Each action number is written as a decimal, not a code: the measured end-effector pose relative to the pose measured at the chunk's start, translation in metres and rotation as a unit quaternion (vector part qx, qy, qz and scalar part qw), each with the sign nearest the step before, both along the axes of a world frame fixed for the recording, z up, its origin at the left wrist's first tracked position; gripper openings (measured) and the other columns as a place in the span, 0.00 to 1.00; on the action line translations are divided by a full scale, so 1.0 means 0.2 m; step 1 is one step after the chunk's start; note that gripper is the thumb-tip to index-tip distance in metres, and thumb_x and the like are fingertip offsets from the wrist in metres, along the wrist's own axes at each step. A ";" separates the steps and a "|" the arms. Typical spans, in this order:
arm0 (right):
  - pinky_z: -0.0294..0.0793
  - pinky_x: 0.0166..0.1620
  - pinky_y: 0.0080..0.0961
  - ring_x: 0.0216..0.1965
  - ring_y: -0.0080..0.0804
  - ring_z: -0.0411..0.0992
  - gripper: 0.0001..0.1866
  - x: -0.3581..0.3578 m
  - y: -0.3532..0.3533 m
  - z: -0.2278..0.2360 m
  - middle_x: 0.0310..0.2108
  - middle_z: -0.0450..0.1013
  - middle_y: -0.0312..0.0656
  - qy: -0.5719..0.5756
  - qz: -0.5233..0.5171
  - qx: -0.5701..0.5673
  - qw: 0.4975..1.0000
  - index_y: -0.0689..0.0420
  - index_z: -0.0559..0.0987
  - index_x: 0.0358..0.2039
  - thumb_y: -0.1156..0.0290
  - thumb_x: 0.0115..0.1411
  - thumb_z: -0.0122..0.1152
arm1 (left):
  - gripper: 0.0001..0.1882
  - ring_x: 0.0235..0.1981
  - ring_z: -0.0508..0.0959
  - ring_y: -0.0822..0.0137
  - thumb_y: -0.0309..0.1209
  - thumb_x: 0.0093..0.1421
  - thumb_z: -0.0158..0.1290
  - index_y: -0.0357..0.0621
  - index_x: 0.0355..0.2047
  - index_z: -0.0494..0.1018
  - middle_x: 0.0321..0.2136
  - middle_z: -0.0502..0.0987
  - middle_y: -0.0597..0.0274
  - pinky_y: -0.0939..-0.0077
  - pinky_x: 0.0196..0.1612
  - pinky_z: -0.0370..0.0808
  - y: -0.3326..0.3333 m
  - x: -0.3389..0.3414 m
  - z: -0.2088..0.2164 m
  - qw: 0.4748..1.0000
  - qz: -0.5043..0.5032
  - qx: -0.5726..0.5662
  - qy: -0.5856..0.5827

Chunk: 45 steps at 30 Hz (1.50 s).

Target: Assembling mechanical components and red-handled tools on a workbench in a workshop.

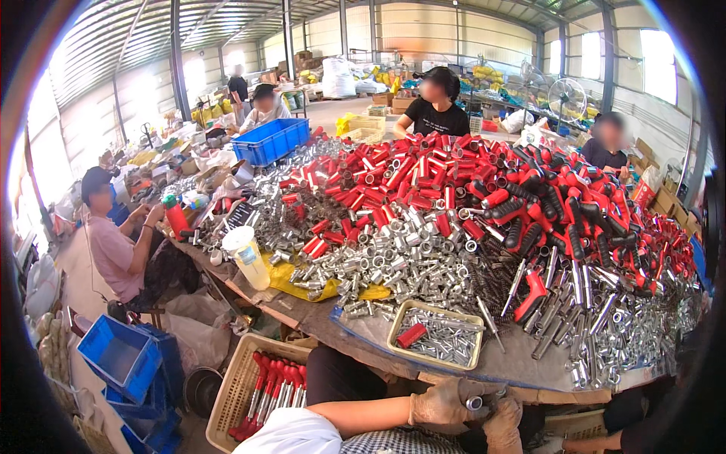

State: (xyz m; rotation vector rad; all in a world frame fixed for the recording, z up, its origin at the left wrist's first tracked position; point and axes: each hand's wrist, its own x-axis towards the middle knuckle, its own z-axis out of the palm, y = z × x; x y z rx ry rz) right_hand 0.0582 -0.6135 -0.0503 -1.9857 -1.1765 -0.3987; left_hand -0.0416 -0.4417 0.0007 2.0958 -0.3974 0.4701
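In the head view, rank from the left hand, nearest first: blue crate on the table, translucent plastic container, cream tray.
From the left hand:
1. Cream tray: directly ahead.
2. Translucent plastic container: ahead, leftward.
3. Blue crate: farthest back, also left.

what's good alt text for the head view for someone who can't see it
A gloved left hand holds a metal part beside the gloved right hand, at a worktable heaped with red sleeves, red-and-black grips and silvery fittings. Other people are around it; a yellowish tray of small metal pieces sits at the near edge.
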 end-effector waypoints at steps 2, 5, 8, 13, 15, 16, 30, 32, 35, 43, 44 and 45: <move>0.74 0.33 0.32 0.27 0.42 0.73 0.14 0.07 0.00 0.07 0.28 0.75 0.44 -0.050 -0.034 -0.085 0.995 0.61 0.76 0.41 0.68 0.56 0.61 | 0.27 0.36 0.79 0.67 0.34 0.61 0.56 0.35 0.58 0.65 0.37 0.79 0.60 0.76 0.41 0.74 -0.01 0.02 -0.04 0.974 -0.063 -0.218 -0.017; 0.74 0.33 0.36 0.28 0.47 0.73 0.12 0.19 -0.04 0.16 0.26 0.73 0.46 -0.210 -0.306 0.019 0.929 0.63 0.76 0.36 0.69 0.54 0.62 | 0.28 0.39 0.76 0.73 0.31 0.64 0.53 0.36 0.62 0.59 0.40 0.78 0.62 0.78 0.43 0.73 0.06 -0.01 0.08 0.893 -0.010 -0.323 0.314; 0.74 0.31 0.37 0.27 0.47 0.73 0.11 0.28 -0.06 0.27 0.26 0.73 0.50 -0.102 -0.276 0.099 0.951 0.65 0.75 0.35 0.69 0.57 0.58 | 0.29 0.38 0.75 0.75 0.37 0.67 0.47 0.38 0.64 0.56 0.39 0.76 0.62 0.78 0.42 0.73 0.07 -0.01 0.04 0.879 0.027 -0.420 0.224; 0.66 0.26 0.23 0.22 0.24 0.67 0.12 0.39 0.04 -0.04 0.23 0.70 0.37 0.402 -0.073 0.352 0.842 0.61 0.76 0.34 0.63 0.61 0.55 | 0.23 0.38 0.75 0.67 0.39 0.71 0.39 0.42 0.61 0.59 0.40 0.73 0.59 0.72 0.46 0.72 0.10 0.02 -0.04 0.795 -0.014 -0.566 0.219; 0.65 0.26 0.23 0.22 0.24 0.66 0.12 0.37 0.00 -0.09 0.22 0.69 0.37 0.406 -0.006 0.309 0.860 0.61 0.76 0.34 0.63 0.61 0.54 | 0.20 0.39 0.75 0.66 0.36 0.71 0.37 0.41 0.58 0.61 0.40 0.73 0.59 0.71 0.47 0.72 0.11 0.02 -0.03 0.765 -0.021 -0.607 0.212; 0.64 0.26 0.22 0.21 0.24 0.65 0.13 0.36 -0.02 -0.10 0.21 0.69 0.36 0.406 0.060 0.266 0.872 0.60 0.76 0.35 0.63 0.61 0.53 | 0.19 0.43 0.73 0.68 0.37 0.71 0.37 0.42 0.58 0.62 0.42 0.72 0.59 0.73 0.49 0.71 0.12 0.01 -0.01 0.759 -0.017 -0.617 0.205; 0.72 0.35 0.39 0.30 0.49 0.75 0.17 0.14 0.10 0.21 0.28 0.75 0.47 0.061 0.045 0.060 0.995 0.58 0.78 0.39 0.58 0.56 0.64 | 0.16 0.53 0.72 0.65 0.35 0.69 0.43 0.41 0.54 0.64 0.52 0.71 0.56 0.67 0.56 0.71 0.14 -0.01 0.16 0.752 0.016 -0.655 0.067; 0.72 0.35 0.39 0.29 0.50 0.74 0.18 0.05 0.16 0.32 0.27 0.75 0.47 0.078 0.067 0.050 0.993 0.58 0.78 0.39 0.56 0.56 0.64 | 0.19 0.52 0.73 0.66 0.36 0.68 0.46 0.41 0.55 0.64 0.53 0.72 0.57 0.70 0.55 0.71 0.11 -0.01 0.14 0.810 0.005 -0.584 0.042; 0.73 0.36 0.38 0.31 0.47 0.75 0.22 0.02 0.17 0.26 0.31 0.75 0.47 0.181 0.121 0.063 0.974 0.59 0.77 0.40 0.55 0.52 0.66 | 0.22 0.49 0.71 0.73 0.36 0.68 0.48 0.40 0.59 0.62 0.49 0.74 0.62 0.77 0.53 0.68 0.05 -0.02 0.07 0.880 -0.084 -0.456 0.099; 0.67 0.56 0.33 0.56 0.36 0.64 0.50 -0.06 0.23 0.30 0.58 0.61 0.45 0.538 0.326 0.150 0.763 0.62 0.57 0.63 0.53 0.47 0.73 | 0.26 0.61 0.62 0.47 0.48 0.56 0.59 0.42 0.48 0.77 0.60 0.63 0.45 0.53 0.62 0.59 0.16 0.03 0.12 0.998 0.016 0.039 -0.045; 0.67 0.56 0.33 0.56 0.36 0.64 0.50 -0.05 0.24 0.33 0.58 0.61 0.45 0.538 0.325 0.150 0.763 0.62 0.57 0.63 0.53 0.47 0.73 | 0.22 0.61 0.62 0.44 0.43 0.59 0.56 0.43 0.49 0.76 0.61 0.62 0.42 0.53 0.62 0.58 0.15 0.02 0.10 0.999 0.014 0.005 -0.049; 0.66 0.56 0.33 0.57 0.38 0.64 0.47 -0.05 0.24 0.35 0.57 0.62 0.46 0.532 0.321 0.166 0.765 0.62 0.60 0.62 0.52 0.48 0.72 | 0.22 0.61 0.62 0.44 0.43 0.59 0.56 0.43 0.49 0.76 0.61 0.62 0.42 0.53 0.62 0.58 0.14 0.03 0.12 0.999 0.014 0.002 -0.047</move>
